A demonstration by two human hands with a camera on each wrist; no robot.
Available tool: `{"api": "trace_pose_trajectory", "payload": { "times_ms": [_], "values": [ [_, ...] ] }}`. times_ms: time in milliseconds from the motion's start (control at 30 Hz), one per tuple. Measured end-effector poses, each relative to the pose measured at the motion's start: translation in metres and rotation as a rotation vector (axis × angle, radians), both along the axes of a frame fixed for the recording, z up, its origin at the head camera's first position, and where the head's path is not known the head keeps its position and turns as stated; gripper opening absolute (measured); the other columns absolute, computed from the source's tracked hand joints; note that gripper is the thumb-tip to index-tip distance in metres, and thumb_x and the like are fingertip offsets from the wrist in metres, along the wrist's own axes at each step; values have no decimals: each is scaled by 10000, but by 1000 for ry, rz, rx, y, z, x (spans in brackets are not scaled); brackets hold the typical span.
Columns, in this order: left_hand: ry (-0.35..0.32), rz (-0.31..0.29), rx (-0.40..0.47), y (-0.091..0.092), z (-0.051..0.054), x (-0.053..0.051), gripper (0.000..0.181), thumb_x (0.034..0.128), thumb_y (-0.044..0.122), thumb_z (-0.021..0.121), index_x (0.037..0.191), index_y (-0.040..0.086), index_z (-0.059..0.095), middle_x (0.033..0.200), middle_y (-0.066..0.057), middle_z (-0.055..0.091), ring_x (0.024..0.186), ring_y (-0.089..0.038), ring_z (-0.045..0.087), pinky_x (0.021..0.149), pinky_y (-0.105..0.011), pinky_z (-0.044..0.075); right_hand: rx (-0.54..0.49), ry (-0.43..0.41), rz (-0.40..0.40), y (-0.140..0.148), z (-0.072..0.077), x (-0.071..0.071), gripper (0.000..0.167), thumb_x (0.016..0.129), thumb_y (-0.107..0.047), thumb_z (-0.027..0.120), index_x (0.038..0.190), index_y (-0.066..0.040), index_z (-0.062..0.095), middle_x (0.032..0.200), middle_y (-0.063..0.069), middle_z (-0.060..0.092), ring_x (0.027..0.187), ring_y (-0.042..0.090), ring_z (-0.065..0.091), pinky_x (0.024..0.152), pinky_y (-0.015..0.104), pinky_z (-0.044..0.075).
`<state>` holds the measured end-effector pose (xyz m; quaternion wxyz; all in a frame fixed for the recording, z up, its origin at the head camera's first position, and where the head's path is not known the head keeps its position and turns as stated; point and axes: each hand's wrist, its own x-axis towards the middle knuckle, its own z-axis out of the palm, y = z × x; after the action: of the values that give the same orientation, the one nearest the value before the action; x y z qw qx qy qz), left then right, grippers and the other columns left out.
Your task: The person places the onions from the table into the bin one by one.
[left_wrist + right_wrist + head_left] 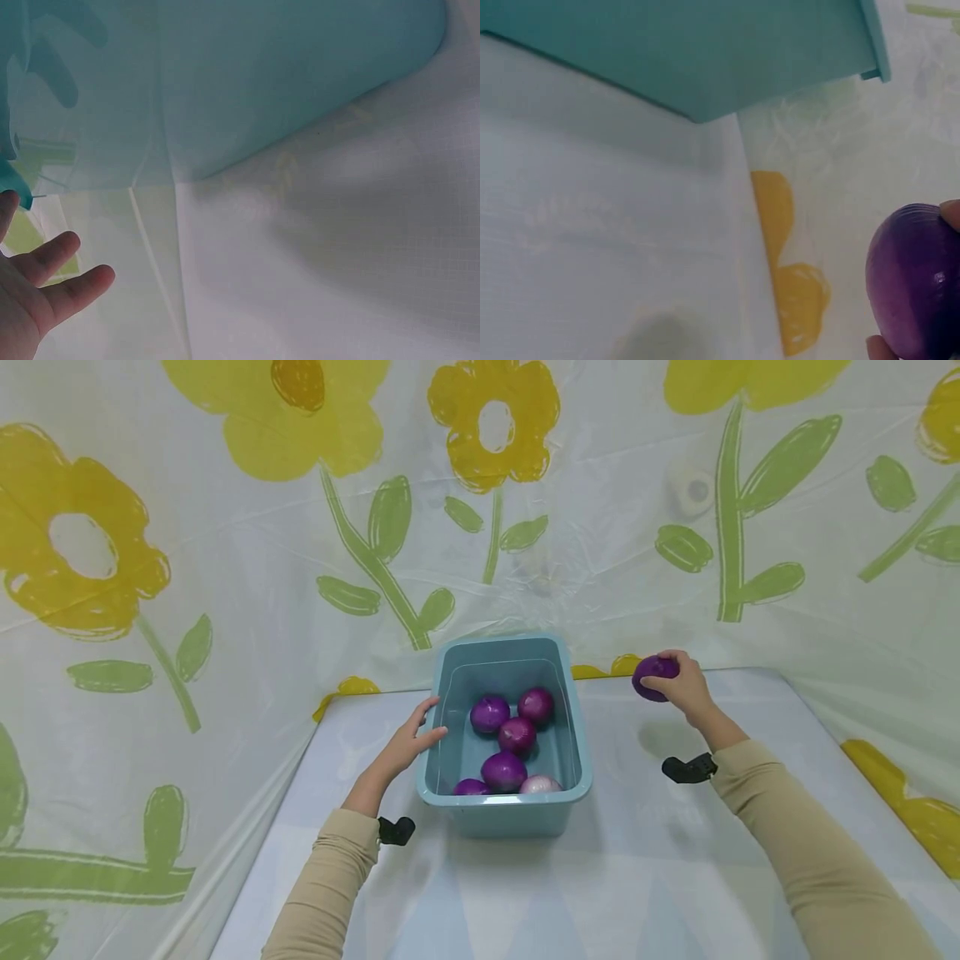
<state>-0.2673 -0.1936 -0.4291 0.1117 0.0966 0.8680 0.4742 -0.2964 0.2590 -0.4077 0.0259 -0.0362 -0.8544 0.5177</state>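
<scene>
A light blue plastic bin (504, 818) stands on the table with several purple onions (504, 772) inside, one of them a paler onion (540, 784) at the near wall. My left hand (408, 739) is at the bin's left rim, fingers spread and fairly straight; whether the fingertips touch the rim is hard to tell. To the right of the bin, my right hand (686, 689) pinches a purple onion (651, 678) between thumb and fingers, raised above the table. The right wrist view shows that held onion (915, 281) at its lower right edge.
A pale table (637, 877) carries the bin. Behind and beside it hangs a white sheet (600, 527) printed with yellow flowers and green leaves. Black camera straps (690, 768) sit at both wrists.
</scene>
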Motion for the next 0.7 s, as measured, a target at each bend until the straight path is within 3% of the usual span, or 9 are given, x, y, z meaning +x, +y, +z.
{"api": "trace_pose_trajectory", "payload": {
  "times_ms": [367,700],
  "values": [
    [4,-2,1,0,0,0,673,885,444,515,1445,274,183,1504,-115,201,1357,-385,197,998,-606,282,11,69,11,-15,40,-12,628,856,-185,610,1345,32,281,1386,291,274,1258,463,286,988,577,325],
    [-1,4,-3,1,1,0,677,882,447,515,1446,277,182,1507,-108,197,1357,-388,193,993,-612,280,-23,92,43,-46,74,-20,618,841,-149,624,1337,12,294,1386,255,287,1256,433,302,993,549,341]
  ]
}}
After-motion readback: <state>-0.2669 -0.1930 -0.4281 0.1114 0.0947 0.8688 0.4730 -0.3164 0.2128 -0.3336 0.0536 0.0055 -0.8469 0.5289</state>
